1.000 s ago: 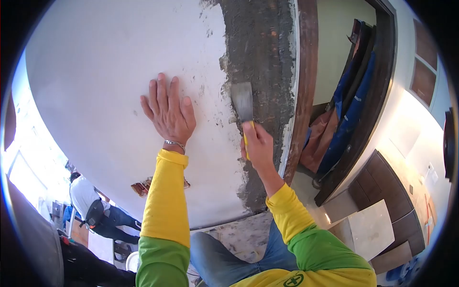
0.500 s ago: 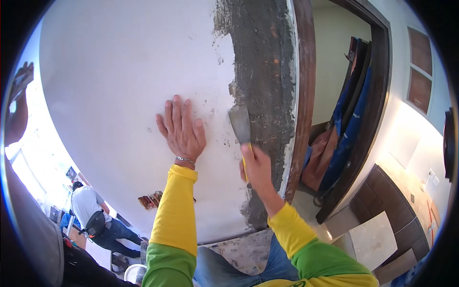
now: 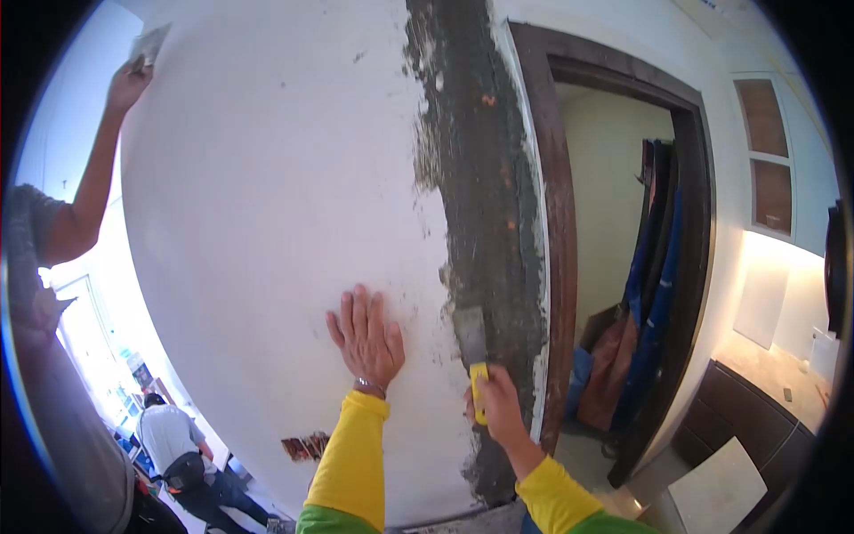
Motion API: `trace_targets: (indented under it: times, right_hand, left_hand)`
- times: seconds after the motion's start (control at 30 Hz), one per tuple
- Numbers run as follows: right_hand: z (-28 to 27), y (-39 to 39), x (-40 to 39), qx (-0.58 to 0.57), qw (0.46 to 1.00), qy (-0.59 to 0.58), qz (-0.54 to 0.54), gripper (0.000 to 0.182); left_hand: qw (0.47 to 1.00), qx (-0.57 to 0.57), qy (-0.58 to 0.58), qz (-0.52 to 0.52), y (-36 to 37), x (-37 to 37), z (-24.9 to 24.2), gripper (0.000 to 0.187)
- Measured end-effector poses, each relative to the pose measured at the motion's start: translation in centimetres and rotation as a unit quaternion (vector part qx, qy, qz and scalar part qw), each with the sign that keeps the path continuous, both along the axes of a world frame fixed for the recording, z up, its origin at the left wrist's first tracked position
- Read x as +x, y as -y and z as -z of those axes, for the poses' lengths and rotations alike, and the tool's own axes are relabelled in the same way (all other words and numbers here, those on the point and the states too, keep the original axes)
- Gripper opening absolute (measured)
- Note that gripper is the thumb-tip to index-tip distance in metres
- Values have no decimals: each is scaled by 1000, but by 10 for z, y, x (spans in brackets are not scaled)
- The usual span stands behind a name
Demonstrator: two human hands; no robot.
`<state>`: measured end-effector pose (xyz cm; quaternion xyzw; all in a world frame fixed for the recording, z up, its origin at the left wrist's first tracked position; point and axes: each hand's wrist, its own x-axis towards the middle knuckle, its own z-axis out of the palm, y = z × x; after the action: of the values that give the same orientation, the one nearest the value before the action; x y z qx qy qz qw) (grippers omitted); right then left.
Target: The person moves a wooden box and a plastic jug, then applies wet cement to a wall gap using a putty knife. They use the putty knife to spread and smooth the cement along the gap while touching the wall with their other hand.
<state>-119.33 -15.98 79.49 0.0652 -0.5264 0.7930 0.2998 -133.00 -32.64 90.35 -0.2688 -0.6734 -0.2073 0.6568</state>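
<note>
My left hand (image 3: 366,343) lies flat on the white wall (image 3: 267,205) with its fingers spread, a bracelet at the wrist. In my right hand (image 3: 501,400) is a putty knife with a yellow handle (image 3: 480,392), its metal blade (image 3: 471,333) pointing up. The blade lies over the left part of a rough grey strip of mortar (image 3: 498,258), near its ragged border with the white wall surface; whether it touches cannot be told. Below my left hand, a ragged hole (image 3: 303,447) in the wall shows reddish-brown material inside.
A dark wooden door frame (image 3: 559,267) stands right of the mortar, with blue and brown sheets (image 3: 654,267) leaning inside. At left, a co-worker's raised hand (image 3: 132,82) holds a flat blade. Another person (image 3: 173,440) bends at lower left. A pale board (image 3: 719,488) leans at lower right.
The view has tilted upward, so the wall and both hands appear lower. The putty knife has shifted from the white edge onto the grey strip. The co-worker's raised arm shows more fully.
</note>
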Motion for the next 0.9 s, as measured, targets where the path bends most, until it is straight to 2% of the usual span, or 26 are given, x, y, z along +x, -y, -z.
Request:
trace_targets:
  times: [0.1, 0.23, 0.27, 0.33, 0.4, 0.47, 0.57, 0.6, 0.73, 0.9]
  right_hand:
    - [-11, 7, 9, -8, 999, -42, -32, 39]
    - [-94, -11, -2, 21, 999, -14, 28, 38]
    - [-113, -11, -1, 11, 998, -43, 45, 37]
    - [-122, -14, 0, 7, 996, -62, 57, 37]
    - [-108, -13, 3, -2, 995, -72, 70, 37]
    - [-62, -8, 7, -7, 998, -37, 52, 36]
    - [-21, -6, 6, -46, 999, 9, 15, 36]
    - [-17, -14, -5, -29, 999, -20, 4, 36]
    - [-29, -24, -3, 12, 1000, -8, 25, 37]
    - [7, -48, 21, -72, 996, -28, 52, 38]
  left_hand:
    - [1000, -7, 9, -1, 0, 2, 2, 51]
    - [1000, -16, 18, -18, 0, 5, 1, 51]
    - [1000, -15, 18, -14, 0, 6, 1, 51]
    - [1000, -14, 17, -13, -1, 7, 0, 51]
    - [999, -20, 23, -11, -1, 8, 0, 51]
    - [999, -20, 23, -23, -1, 7, 1, 51]
    - [1000, -12, 14, -25, -3, 3, 2, 51]
    - [999, -15, 17, -30, -3, 4, 2, 51]
    - [999, -19, 2, -43, -4, 3, 1, 51]
    - [999, -22, -3, -41, -6, 0, 1, 49]
